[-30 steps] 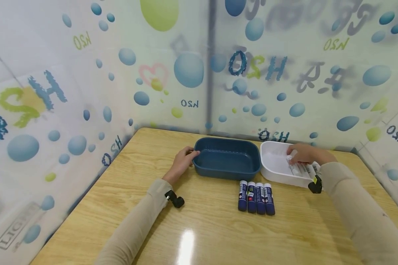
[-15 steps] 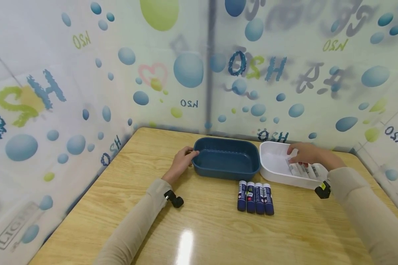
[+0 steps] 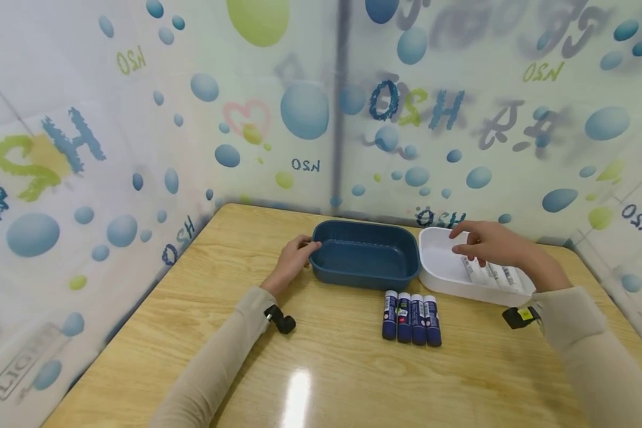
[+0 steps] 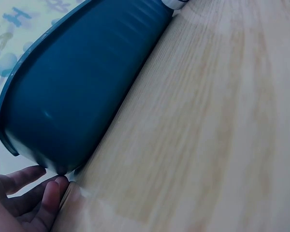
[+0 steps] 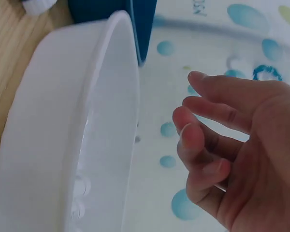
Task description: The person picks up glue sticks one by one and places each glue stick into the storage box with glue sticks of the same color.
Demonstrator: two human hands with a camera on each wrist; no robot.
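Note:
At the left end of a dark blue plastic bin (image 3: pixel 364 279), my left hand (image 3: pixel 293 263) holds the rim, thumb on top and fingers against the outside wall (image 4: pixel 63 116). Above the white bin (image 3: pixel 460 289) hovers my right hand (image 3: pixel 494 244), its fingers loosely bent and nothing held. Several white labelled sticks (image 3: pixel 476 272) lie side by side inside the white bin, partly below that hand. The right wrist view shows the white bin's wall (image 5: pixel 48 121) apart from the fingertips. Several navy glue sticks (image 3: pixel 404 318) with white caps lie in a row before the bins.
The two bins stand side by side on a wooden table (image 3: pixel 342 368). A patterned curtain (image 3: pixel 267 178) rises close behind the table's back edge. Black cameras (image 3: pixel 280 321) are strapped to both wrists.
My right hand has risen out of the white bin, away from the white sticks, which stay inside. The left hand and the blue bin have not moved.

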